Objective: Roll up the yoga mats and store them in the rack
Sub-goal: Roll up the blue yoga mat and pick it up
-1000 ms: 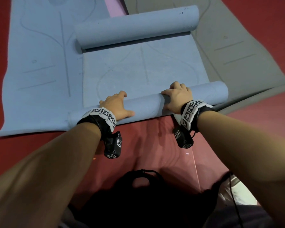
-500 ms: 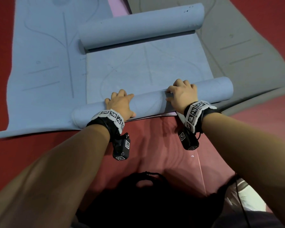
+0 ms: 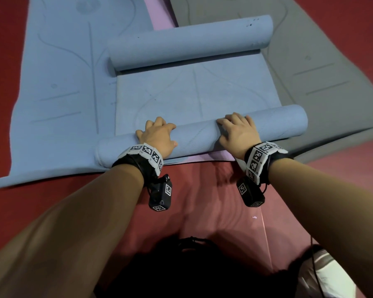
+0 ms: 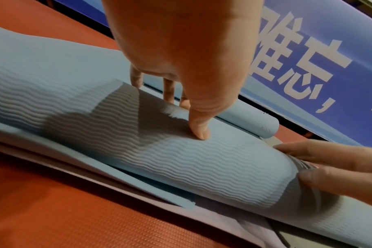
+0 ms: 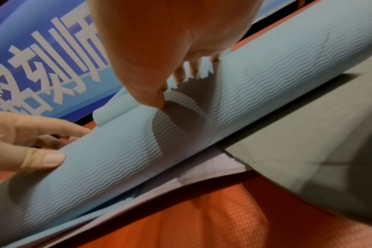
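Observation:
A blue yoga mat (image 3: 192, 97) lies on the floor, rolled in from both ends. Its near roll (image 3: 196, 136) runs across in front of me, and its far roll (image 3: 190, 41) lies beyond the flat stretch. My left hand (image 3: 157, 134) grips the near roll left of its middle, fingers curled over the far side and thumb on the near side. My right hand (image 3: 238, 131) grips it right of the middle the same way. In the left wrist view the thumb presses the ribbed roll (image 4: 202, 159). In the right wrist view my fingertips hook over the roll (image 5: 265, 70).
A second blue mat (image 3: 63, 82) lies flat to the left and a grey mat (image 3: 321, 72) flat to the right. A pink mat (image 3: 157, 9) shows underneath them. Red floor (image 3: 202, 201) lies between me and the roll. A blue banner (image 4: 308, 67) stands beyond the mats.
Both hands have pushed the near roll a little farther away along the mat, toward the far roll. My left fingers have moved from lying flat to curling over the roll.

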